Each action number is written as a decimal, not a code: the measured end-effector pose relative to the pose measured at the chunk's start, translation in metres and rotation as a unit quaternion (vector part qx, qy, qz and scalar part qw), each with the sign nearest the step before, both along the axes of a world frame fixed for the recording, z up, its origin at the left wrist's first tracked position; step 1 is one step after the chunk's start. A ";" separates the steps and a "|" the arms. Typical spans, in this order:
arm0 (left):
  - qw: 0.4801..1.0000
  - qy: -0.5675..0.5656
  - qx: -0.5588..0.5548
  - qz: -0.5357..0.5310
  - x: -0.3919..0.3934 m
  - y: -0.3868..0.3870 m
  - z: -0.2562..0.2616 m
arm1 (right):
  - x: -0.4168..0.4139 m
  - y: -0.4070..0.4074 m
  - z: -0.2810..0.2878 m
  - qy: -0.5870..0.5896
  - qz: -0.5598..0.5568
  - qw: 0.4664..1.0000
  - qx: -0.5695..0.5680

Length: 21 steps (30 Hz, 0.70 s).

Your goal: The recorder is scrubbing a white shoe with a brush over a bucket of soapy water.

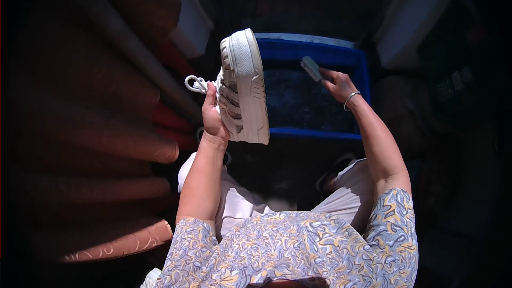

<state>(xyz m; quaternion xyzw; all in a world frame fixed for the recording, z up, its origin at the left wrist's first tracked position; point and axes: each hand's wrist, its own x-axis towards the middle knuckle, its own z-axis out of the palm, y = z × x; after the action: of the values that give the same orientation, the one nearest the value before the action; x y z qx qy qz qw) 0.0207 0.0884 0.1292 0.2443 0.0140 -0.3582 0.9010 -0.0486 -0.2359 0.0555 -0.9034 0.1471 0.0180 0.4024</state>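
Observation:
My left hand grips a white sneaker by its laced upper, its side and thick sole turned up to view and a lace loop sticking out to the left. My right hand, with a silver bangle at the wrist, holds a pale scrubbing brush by one end, bristles facing down and left. Both are above a blue rectangular plastic tub with dark contents that look like water. The sneaker and the brush are apart. Part of the tub's left side is hidden behind the sneaker.
Brown patterned fabric hangs in folds along the left, with red material beside it. A pale upright block or post stands left of the tub, another to its right. A partly seen white object lies at the lower left.

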 end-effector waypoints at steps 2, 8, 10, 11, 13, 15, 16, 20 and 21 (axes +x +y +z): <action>0.999 0.009 0.036 0.009 -0.003 -0.002 0.002 | -0.003 0.020 0.050 -0.035 -0.003 0.999 0.007; 0.996 -0.011 0.086 0.017 -0.002 -0.012 -0.011 | -0.021 0.054 0.102 -0.294 0.033 0.955 -0.009; 0.993 0.001 0.114 0.029 -0.003 -0.013 -0.009 | -0.024 0.064 0.107 -0.267 0.054 0.962 -0.036; 0.993 0.002 0.111 0.030 -0.003 -0.012 -0.013 | -0.023 0.069 0.109 -0.240 0.075 0.966 -0.060; 0.992 -0.009 0.127 0.021 0.002 -0.014 -0.015 | -0.013 0.071 0.112 -0.222 0.077 0.970 -0.066; 0.991 -0.002 0.134 0.004 0.000 -0.016 -0.010 | 0.003 0.066 0.113 -0.222 0.057 0.972 -0.045; 0.982 -0.045 0.183 -0.008 -0.005 -0.019 -0.005 | 0.007 0.061 0.111 -0.178 0.032 0.983 -0.039; 0.964 -0.078 0.255 -0.007 -0.012 -0.028 -0.010 | 0.016 0.026 0.070 -0.086 -0.065 0.987 -0.118; 0.955 -0.077 0.285 0.037 -0.016 -0.028 -0.007 | 0.014 0.024 0.070 -0.085 -0.062 0.988 -0.115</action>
<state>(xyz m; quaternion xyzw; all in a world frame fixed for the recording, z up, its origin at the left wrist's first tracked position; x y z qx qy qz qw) 0.0044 0.0601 0.1219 0.5171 0.0548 -0.2860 0.8049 -0.0348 -0.2121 0.1252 -0.9312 0.1687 -0.1010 0.3070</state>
